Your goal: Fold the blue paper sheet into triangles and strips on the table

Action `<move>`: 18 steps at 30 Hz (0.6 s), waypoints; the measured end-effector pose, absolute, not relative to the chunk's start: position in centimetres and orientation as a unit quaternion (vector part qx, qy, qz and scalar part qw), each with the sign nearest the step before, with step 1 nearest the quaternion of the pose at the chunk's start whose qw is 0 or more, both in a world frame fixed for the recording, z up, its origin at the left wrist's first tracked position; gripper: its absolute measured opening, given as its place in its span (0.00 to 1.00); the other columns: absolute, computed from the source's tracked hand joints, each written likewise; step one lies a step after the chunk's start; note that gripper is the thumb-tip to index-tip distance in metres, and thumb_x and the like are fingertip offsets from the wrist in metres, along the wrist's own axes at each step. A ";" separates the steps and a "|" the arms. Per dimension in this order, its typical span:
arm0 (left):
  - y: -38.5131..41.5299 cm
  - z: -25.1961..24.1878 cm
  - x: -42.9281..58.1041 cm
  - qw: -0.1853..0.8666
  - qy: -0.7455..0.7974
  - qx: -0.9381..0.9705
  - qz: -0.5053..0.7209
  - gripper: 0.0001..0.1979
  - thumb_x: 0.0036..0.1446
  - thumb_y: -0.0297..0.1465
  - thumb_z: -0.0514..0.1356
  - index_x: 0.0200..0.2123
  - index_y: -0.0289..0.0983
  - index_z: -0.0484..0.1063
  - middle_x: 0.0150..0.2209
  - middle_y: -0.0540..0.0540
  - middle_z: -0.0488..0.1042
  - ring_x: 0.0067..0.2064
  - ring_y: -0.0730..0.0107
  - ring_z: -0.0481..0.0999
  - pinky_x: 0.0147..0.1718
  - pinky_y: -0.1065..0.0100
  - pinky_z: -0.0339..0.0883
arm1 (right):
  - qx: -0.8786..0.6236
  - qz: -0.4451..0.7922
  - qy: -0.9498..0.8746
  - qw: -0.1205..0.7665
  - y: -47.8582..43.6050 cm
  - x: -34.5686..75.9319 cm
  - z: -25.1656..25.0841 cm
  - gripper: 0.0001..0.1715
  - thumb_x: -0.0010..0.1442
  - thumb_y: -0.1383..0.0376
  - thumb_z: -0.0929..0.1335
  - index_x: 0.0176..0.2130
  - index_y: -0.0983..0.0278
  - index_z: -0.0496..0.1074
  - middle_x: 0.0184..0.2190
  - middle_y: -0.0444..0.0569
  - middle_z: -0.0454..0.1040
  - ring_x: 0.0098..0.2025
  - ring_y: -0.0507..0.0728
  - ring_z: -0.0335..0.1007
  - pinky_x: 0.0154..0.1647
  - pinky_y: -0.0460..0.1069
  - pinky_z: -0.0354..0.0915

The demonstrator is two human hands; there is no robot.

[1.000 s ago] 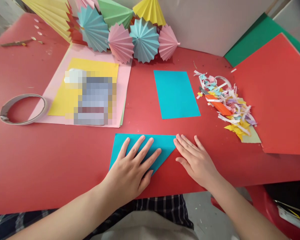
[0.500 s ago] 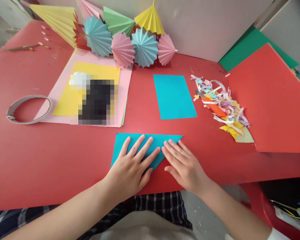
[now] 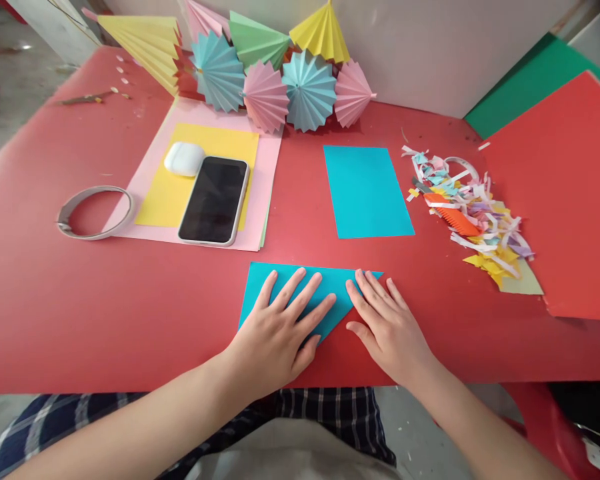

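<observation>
A blue sheet of paper folded into a triangular shape point(image 3: 265, 283) lies flat near the table's front edge. My left hand point(image 3: 285, 327) rests on its middle with the fingers spread, hiding part of it. On the slanted right edge, near the pointed corner, lie the fingertips of my right hand point(image 3: 387, 320); its fingers are stretched out and the thumb is apart. Beyond the hands is a flat blue paper sheet point(image 3: 370, 193), unfolded.
Pleated paper umbrellas point(image 3: 307, 90) stand along the back. A phone point(image 3: 215, 200) and a white earbud case point(image 3: 184, 159) sit on yellow and pink paper point(image 3: 153, 200). Further left is a ring-shaped band point(image 3: 95, 237); paper scraps point(image 3: 473, 207) and a red board point(image 3: 570, 207) are right.
The view has shifted, so everything on the table appears further right. My right fingertips have slid a little up the slanted edge toward the pointed corner. My left hand stays on the paper.
</observation>
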State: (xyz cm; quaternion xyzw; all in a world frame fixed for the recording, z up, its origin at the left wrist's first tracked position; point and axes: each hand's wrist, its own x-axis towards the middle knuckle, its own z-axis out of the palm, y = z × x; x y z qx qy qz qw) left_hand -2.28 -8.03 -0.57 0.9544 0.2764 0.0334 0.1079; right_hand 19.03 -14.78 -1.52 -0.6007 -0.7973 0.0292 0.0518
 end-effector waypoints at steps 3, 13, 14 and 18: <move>-7.9 -0.3 -2.3 0.108 0.274 0.955 0.021 0.27 0.61 0.42 0.46 0.62 0.45 0.48 0.64 0.44 0.47 0.63 0.46 0.46 0.57 0.42 0.38 | -0.600 0.023 -0.798 0.047 -14.8 19.0 -1.6 0.33 0.62 0.56 0.58 0.62 0.66 0.48 0.63 0.55 0.49 0.64 0.60 0.43 0.60 0.62 0.49; -7.9 -0.2 -2.4 0.120 0.277 0.953 0.018 0.27 0.61 0.42 0.46 0.62 0.46 0.47 0.64 0.44 0.47 0.63 0.46 0.45 0.57 0.41 0.38 | -0.606 0.022 -0.793 0.047 -14.8 18.9 -1.6 0.32 0.63 0.57 0.58 0.62 0.65 0.48 0.62 0.55 0.50 0.64 0.61 0.42 0.59 0.63 0.51; -7.9 -0.1 -2.4 0.120 0.277 0.953 0.017 0.27 0.61 0.42 0.46 0.62 0.46 0.47 0.64 0.44 0.47 0.63 0.45 0.44 0.57 0.41 0.39 | -0.608 0.025 -0.792 0.049 -14.8 18.9 -1.6 0.32 0.63 0.57 0.58 0.62 0.65 0.49 0.62 0.54 0.50 0.64 0.61 0.42 0.59 0.63 0.51; -7.8 0.2 -2.4 0.120 0.271 0.955 0.008 0.27 0.61 0.42 0.47 0.62 0.46 0.47 0.64 0.44 0.46 0.63 0.43 0.44 0.57 0.41 0.41 | -0.617 0.026 -0.784 0.061 -14.8 18.8 -1.5 0.29 0.63 0.59 0.58 0.61 0.64 0.52 0.62 0.53 0.51 0.64 0.62 0.43 0.59 0.63 0.51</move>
